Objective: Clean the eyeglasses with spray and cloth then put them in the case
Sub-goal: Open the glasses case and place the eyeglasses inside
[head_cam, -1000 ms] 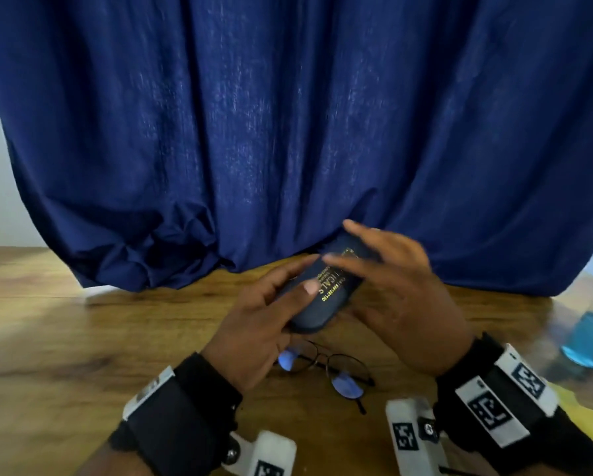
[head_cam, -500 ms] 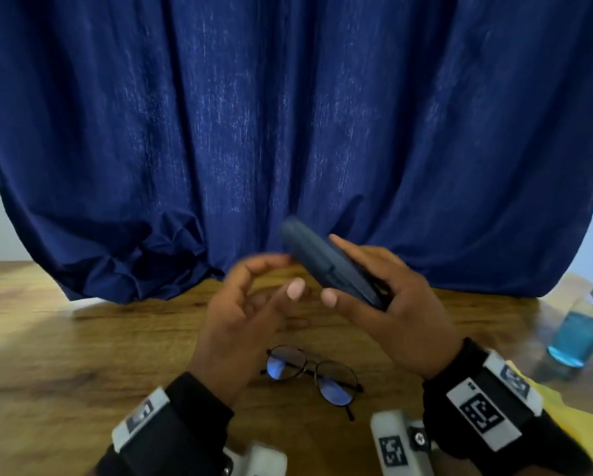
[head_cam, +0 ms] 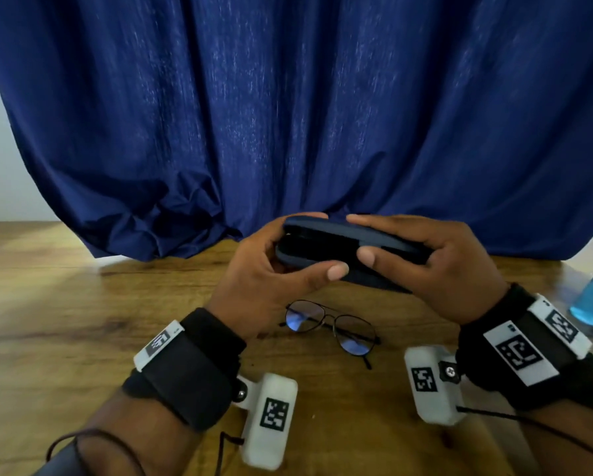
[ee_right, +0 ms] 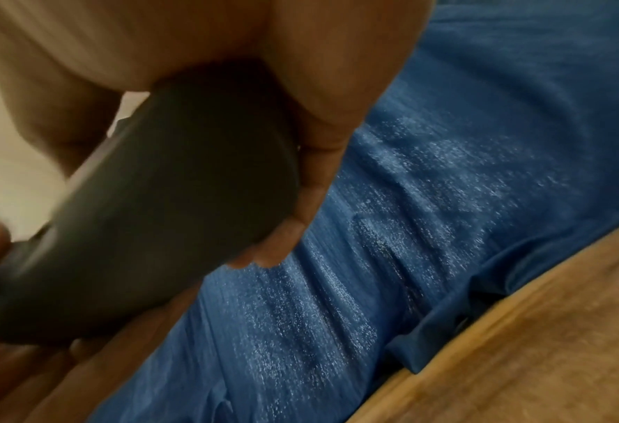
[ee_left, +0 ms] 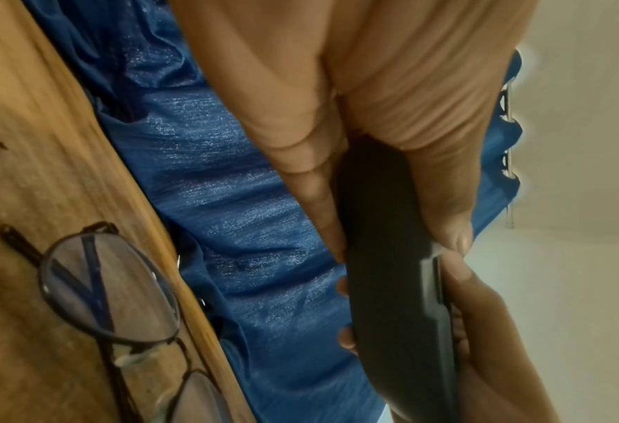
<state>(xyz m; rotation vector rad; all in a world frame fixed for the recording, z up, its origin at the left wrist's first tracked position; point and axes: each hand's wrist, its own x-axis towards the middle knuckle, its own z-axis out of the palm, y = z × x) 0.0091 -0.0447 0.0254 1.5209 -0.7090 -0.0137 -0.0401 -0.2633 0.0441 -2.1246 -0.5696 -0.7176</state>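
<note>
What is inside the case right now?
The case, held by the left hand and right hand, is barely cracked open; only dark shows inside. The eyeglasses lie outside on the table.

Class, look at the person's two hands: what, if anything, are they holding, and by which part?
Both hold the dark glasses case: the left hand grips its left end, the right hand its right end.

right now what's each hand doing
Left hand: grips the left end of the dark glasses case.
Right hand: grips the case's right end.
</note>
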